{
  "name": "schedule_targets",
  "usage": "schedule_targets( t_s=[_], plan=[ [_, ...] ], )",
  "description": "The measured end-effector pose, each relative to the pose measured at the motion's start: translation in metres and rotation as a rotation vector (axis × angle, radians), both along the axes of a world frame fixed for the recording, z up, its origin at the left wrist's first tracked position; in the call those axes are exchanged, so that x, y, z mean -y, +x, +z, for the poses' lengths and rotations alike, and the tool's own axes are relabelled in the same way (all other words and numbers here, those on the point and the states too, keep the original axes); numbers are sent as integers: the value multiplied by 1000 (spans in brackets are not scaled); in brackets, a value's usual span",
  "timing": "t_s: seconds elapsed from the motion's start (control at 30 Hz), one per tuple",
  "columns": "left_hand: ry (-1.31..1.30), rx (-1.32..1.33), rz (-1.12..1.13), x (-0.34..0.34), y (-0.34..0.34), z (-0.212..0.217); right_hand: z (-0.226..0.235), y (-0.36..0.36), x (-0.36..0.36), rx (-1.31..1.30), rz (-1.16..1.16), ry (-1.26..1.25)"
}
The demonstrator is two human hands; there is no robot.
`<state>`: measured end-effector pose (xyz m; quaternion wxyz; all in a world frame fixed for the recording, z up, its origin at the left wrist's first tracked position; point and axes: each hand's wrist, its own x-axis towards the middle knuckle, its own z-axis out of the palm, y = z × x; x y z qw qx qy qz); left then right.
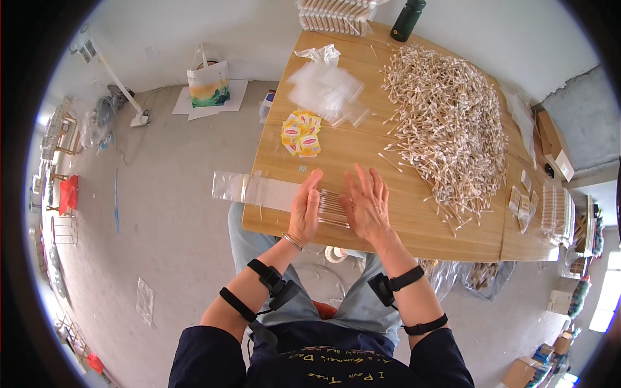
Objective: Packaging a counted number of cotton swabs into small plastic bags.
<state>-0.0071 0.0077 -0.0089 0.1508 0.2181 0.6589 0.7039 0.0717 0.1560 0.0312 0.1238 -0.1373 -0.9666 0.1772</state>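
Observation:
A row of cotton swabs point(334, 208) lies side by side near the table's front edge, between my two hands. My left hand point(304, 208) stands on edge at the row's left end, fingers stretched out. At the right end is my right hand point(369, 207), its fingers spread and its thumb by the swab tips. Neither hand is closed round anything. Left of my left hand lies a clear plastic bag point(228, 187) with a white strip point(278, 194) reaching toward that hand. Whether my palms press on the swab tips is hard to tell.
A large heap of loose cotton swabs point(446, 129) covers the table's right side. Yellow-and-white packets point(301, 134) and clear bags point(326, 90) lie at the left. Stacked swab packs point(336, 16) and a dark green bottle point(408, 21) stand at the back.

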Motion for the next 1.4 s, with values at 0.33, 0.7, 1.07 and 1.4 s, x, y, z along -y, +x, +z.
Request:
schedule_targets(
  t_s=[0.33, 0.7, 1.07, 1.4],
  plan=[
    [125, 154, -25, 3, -5, -5, -15, 119, -6, 467, -370, 14],
    [106, 172, -25, 1, -7, -2, -13, 155, -18, -118, -419, -413],
    [38, 116, -83, -1, 5, 7, -39, 4, 54, -586, -218, -994],
    [292, 279, -92, -3, 2, 8, -35, -3, 42, -561, -176, -933]
  ],
)
